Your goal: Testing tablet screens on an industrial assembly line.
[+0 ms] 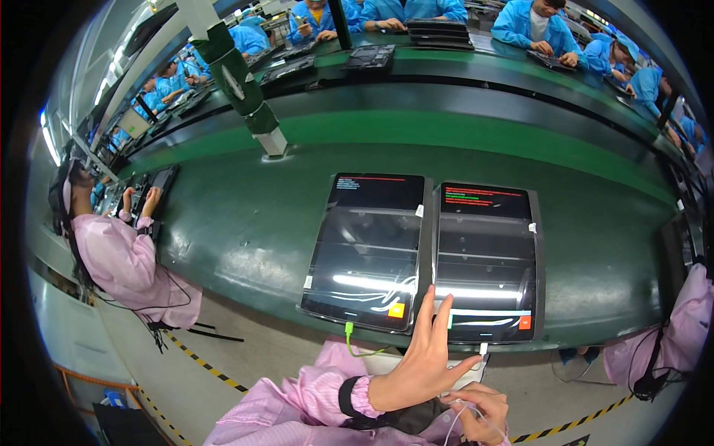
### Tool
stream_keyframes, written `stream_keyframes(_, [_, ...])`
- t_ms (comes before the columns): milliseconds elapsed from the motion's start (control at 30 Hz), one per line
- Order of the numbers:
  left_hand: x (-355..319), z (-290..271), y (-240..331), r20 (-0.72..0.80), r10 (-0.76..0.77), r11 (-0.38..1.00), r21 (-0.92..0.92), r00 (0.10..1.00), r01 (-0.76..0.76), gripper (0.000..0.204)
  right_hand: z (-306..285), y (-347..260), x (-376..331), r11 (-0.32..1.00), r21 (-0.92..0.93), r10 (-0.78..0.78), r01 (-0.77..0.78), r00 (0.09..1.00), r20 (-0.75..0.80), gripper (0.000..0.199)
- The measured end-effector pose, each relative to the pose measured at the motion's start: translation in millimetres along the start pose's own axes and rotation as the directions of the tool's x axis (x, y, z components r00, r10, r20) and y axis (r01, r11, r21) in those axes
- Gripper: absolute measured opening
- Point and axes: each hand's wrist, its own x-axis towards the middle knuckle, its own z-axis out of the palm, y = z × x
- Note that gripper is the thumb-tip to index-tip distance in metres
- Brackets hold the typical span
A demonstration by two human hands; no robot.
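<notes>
Two dark tablets lie side by side on the green bench, screens lit with small text at the top. The left tablet [364,253] has a yellow square at its lower right and a green cable plug [349,328] in its bottom edge. On the right tablet [487,260] there is a red square at the lower right, and a white plug [483,348] sits at its bottom edge. My left hand [416,364] is open, two fingers stretched to the right tablet's lower left corner; contact is unclear. My right hand [482,413], below it, is closed on a thin white cable [455,420].
A green-wrapped post [242,82] stands on the bench [223,215] beyond the left tablet. Co-workers in pink sit at left [119,245] and right [669,334]. Across a dark conveyor line [446,93], people in blue handle dark panels. A stack of panels [439,34] stands there.
</notes>
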Motion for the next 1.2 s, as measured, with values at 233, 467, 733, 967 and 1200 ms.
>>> stream_keyframes(233, [4,11,-14,-0.069,-0.057,0.995,0.076,0.996,0.062,0.102,-21,15,5,0.883,-0.081,0.367,-0.463,0.786,-0.497,0.012])
stream_keyframes(467, [3,14,-16,-0.083,-0.054,0.997,0.047,0.995,0.058,0.103,0,39,15,0.759,0.287,0.646,-0.585,0.730,-0.222,0.023])
stream_keyframes(733, [3,14,-15,-0.062,-0.025,0.993,0.116,0.998,0.032,0.102,-6,24,-11,0.753,0.282,0.624,-0.594,0.781,-0.020,0.024])
stream_keyframes(967, [34,-58,-8,0.079,0.077,0.987,0.138,0.994,-0.087,0.097,-7,38,-4,0.827,0.174,0.561,-0.534,0.804,-0.196,0.022])
stream_keyframes(1200, [140,-110,-33,0.080,0.105,0.921,0.369,0.991,-0.127,0.079,-6,45,9,0.850,0.148,0.526,-0.505,0.828,-0.197,0.023])
